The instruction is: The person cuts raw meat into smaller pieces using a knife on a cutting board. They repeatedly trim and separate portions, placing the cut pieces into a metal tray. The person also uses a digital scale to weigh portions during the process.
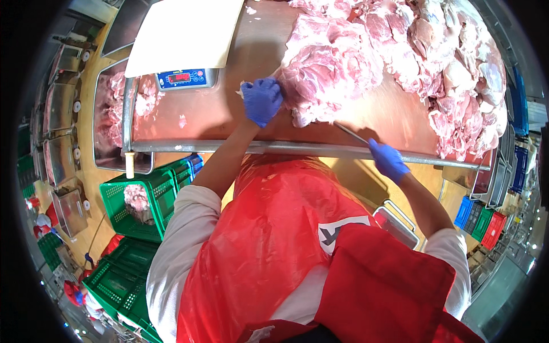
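Left hand [263, 102]: gloved blue, fingers clenched at the left edge of the meat [331, 68], a pale scrap poking from the fist; presumably gripped so to keep the piece taut.

Right hand [390, 161]: gloved blue, fingers wrapped round a knife [350, 133] over the near rail [320, 150]; tip kept low beside the meat's near edge, contact unclear.

Meat: one large piece, mid-table, directly before the person, likely for easy reach.

Pile [457, 57]: more meat, far and right, leaving working room.

Scale [183, 80]: left, display facing near, apparently for reading; white board [186, 34] over its far part.
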A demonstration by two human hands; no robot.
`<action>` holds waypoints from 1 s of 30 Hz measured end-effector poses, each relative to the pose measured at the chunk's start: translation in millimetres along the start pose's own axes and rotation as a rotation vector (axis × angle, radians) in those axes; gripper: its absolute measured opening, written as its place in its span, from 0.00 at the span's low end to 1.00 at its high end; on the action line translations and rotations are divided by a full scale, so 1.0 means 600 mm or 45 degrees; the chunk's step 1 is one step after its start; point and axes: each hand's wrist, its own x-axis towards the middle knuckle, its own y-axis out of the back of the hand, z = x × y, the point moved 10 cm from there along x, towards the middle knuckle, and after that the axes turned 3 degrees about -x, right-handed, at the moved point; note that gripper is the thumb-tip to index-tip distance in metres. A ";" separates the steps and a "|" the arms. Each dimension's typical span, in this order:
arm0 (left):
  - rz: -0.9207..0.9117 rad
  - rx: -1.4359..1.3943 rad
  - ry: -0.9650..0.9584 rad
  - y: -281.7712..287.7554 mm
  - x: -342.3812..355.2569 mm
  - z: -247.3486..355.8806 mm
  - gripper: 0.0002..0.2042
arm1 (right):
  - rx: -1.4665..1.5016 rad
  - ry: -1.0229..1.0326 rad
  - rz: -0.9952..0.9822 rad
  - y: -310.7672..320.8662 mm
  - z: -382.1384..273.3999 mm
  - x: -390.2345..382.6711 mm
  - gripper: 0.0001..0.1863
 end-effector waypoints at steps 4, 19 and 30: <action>0.077 -0.265 -0.075 0.016 0.005 0.053 0.14 | 0.229 -0.093 0.436 0.061 0.056 -0.061 0.07; -0.332 -0.052 -0.316 -0.035 -0.074 0.089 0.12 | 0.195 -0.007 0.511 0.043 -0.130 0.146 0.12; -0.413 -0.072 0.008 0.022 -0.098 -0.047 0.11 | 0.175 0.114 0.361 0.011 -0.119 0.110 0.10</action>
